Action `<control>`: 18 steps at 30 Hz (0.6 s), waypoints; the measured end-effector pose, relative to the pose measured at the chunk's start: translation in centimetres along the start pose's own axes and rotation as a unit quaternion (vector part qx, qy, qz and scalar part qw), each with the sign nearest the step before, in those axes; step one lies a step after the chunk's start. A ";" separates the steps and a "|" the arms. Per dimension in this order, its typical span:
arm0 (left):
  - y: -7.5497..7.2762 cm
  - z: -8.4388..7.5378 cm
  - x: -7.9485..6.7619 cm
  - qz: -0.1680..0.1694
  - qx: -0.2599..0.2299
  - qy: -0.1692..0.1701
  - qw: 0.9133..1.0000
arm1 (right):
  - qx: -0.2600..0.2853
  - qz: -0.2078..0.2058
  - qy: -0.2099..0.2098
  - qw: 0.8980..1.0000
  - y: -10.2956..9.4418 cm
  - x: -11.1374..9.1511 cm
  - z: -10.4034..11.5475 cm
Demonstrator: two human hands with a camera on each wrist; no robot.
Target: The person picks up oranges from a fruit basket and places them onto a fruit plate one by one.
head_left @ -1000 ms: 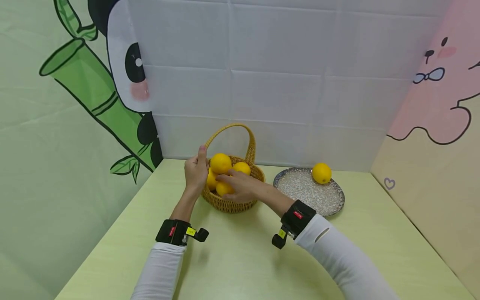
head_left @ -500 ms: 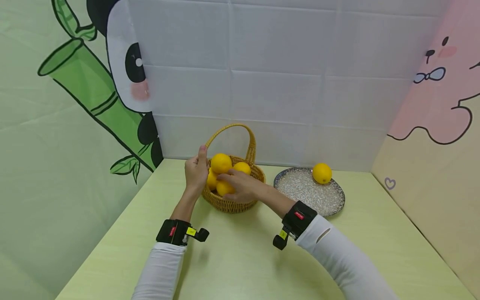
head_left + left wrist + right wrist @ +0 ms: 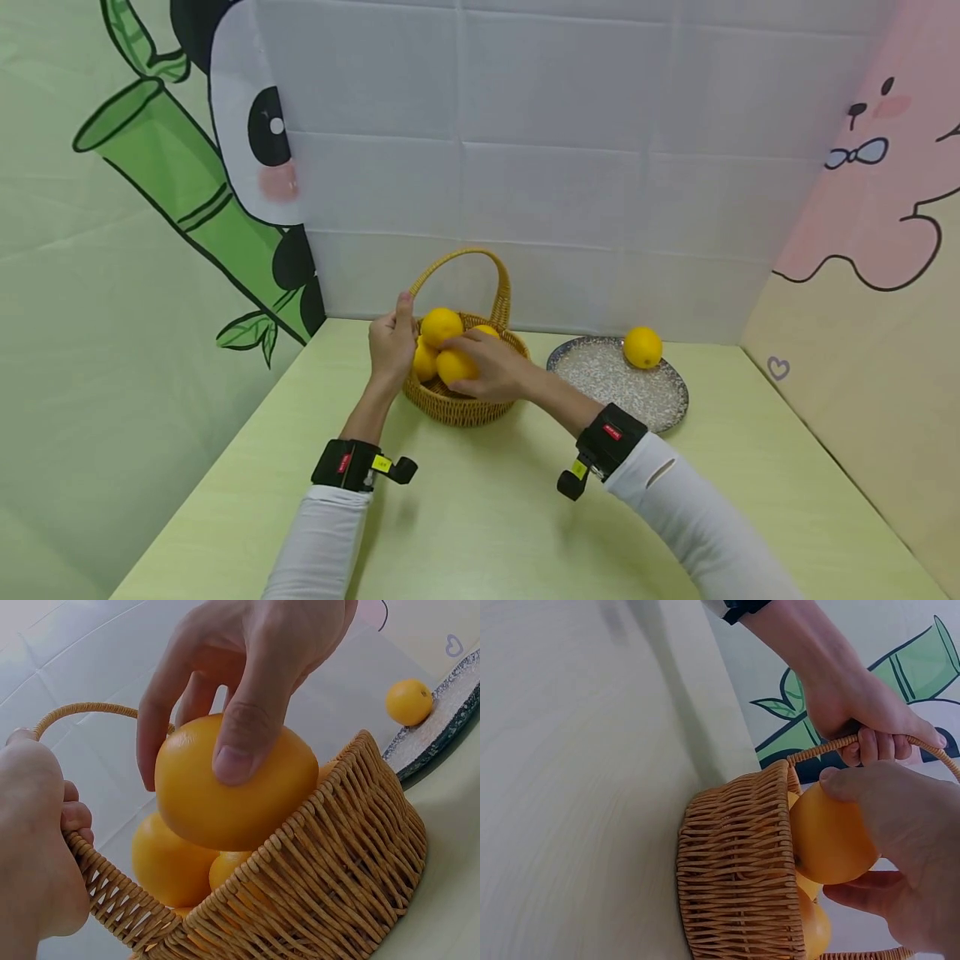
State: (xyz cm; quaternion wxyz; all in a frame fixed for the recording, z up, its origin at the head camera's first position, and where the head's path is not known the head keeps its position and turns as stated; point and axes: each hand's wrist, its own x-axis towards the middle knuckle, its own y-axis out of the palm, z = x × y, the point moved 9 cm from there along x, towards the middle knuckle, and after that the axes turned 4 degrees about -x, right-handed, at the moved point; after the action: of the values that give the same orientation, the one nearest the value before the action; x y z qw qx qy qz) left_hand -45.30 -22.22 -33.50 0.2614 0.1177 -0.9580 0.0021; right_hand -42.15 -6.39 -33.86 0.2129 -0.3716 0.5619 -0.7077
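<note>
- A person's right hand [image 3: 495, 367] pinches a single orange [image 3: 456, 367], thumb on one side and fingers on the other, at the mouth of a wicker basket [image 3: 465, 411].
- The left hand [image 3: 392, 346] has its fingers curled around the basket's handle [image 3: 502, 300], seemingly to steady it.
- More oranges [image 3: 441, 327] sit in the basket, just beside and below the right fingers.
- Well to the right of those fingers, a speckled plate [image 3: 607, 379] on the table [image 3: 480, 517] bears another orange [image 3: 642, 347].
- The step in hand seems to be lifting the single orange; the next move calls for a firm pinch and room above the rim.
</note>
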 end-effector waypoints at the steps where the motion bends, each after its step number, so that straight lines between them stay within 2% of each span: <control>1: 0.0 0.4 0.2 0.001 0.000 0.000 1.000 | -0.001 -0.005 0.001 1.000 -0.1 -0.1 -0.1; 3: -0.1 1.4 0.6 0.001 0.001 -0.001 1.000 | 0.001 -0.015 0.003 1.000 -0.4 -0.4 -0.3; 11: -0.1 1.3 0.5 -0.003 0.000 -0.001 1.000 | 0.028 -0.087 -0.018 0.996 -2.2 -1.6 -0.7; 14: -0.2 1.4 0.6 -0.004 0.005 -0.001 1.000 | 0.036 -0.098 -0.019 0.994 -2.7 -2.1 -0.9; 18: -0.2 1.4 0.5 -0.005 0.007 0.001 1.000 | 0.051 -0.102 0.002 0.993 -3.3 -2.9 -1.7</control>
State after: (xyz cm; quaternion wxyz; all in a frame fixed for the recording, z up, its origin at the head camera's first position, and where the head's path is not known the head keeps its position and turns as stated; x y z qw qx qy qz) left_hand -46.36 -22.60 -34.50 0.2612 0.1244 -0.9572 0.0078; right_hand -41.24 -2.31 -31.67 0.1571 -0.4142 0.4849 -0.7541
